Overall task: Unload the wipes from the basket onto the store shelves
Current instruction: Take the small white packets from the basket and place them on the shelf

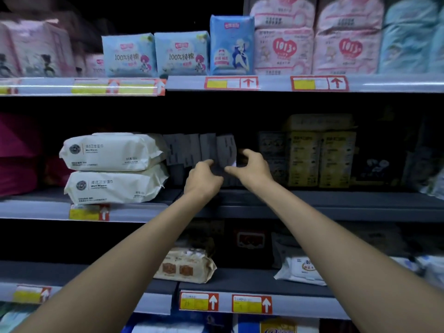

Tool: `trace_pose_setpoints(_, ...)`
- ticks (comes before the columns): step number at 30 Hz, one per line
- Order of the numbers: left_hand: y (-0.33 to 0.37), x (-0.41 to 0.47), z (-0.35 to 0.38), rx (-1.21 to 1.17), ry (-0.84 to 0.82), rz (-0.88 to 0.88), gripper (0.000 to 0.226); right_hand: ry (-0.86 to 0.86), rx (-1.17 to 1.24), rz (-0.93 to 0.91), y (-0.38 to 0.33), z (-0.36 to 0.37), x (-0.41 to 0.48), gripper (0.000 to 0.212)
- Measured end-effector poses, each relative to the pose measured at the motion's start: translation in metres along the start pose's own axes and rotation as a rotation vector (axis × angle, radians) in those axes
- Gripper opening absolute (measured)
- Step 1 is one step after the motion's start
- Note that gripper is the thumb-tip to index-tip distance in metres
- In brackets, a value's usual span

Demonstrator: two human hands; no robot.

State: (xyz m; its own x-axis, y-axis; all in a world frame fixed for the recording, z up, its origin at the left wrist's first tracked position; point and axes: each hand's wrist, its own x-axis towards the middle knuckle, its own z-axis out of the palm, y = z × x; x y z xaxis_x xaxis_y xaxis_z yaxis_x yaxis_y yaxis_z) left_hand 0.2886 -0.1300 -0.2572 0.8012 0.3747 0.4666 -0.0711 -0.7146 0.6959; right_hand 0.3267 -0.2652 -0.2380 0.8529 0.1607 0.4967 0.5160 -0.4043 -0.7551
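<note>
The grey packs I'm working on stand upright in a tight row at the middle of the middle shelf, set back from its front edge. They look flat, matte and rectangular. The dim light there blurs their print.

My right hand is at the right end of the row, with its thumb below and its curled fingers above clamped on the end pack's lower corner. My left hand is just beside it, knuckles toward me. Its fingers curl in against the lower edge of the packs with the tips hidden, so I cannot tell whether they grip.

Toward the shelf's left end, two plump white wipe packs in soft crinkled film lie stacked at the front edge. To the right of the hands stand boxy yellow cartons, with darker things beyond them too murky to read.

On the top shelf, puffy blue and pink packs line the front edge, and the top of the picture cuts off the upper ones. On the lower shelf lie a tan wrinkled pack and a white pouch partly behind my right forearm. Red-and-yellow price tags sit along the shelf fronts.
</note>
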Motion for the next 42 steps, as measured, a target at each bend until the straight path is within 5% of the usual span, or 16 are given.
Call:
trace_pose_setpoints(8, 0.002, -0.037, -0.029, 0.100, -0.109, 0.100, 0.069, -0.081, -0.158, -0.038, 0.008, -0.028, -0.038, 0.073)
trace_pose_setpoints(16, 0.005, -0.093, -0.033, 0.543, -0.196, 0.314, 0.085, -0.179, -0.528, -0.170, 0.015, -0.054, -0.094, 0.079)
trace_pose_setpoints(23, -0.027, -0.152, -0.021, 0.705, -0.214, 0.405, 0.102, -0.299, -0.692, -0.194, 0.041, -0.060, -0.160, 0.108)
trace_pose_setpoints(32, -0.111, -0.249, 0.023, 0.675, -0.425, 0.399, 0.098, -0.623, -0.650, -0.061, 0.125, -0.054, -0.275, 0.100)
trace_pose_setpoints(42, -0.199, -0.343, 0.095, 0.646, -0.773, 0.191, 0.095, -1.019, -0.589, 0.200, 0.266, -0.001, -0.370, 0.095)
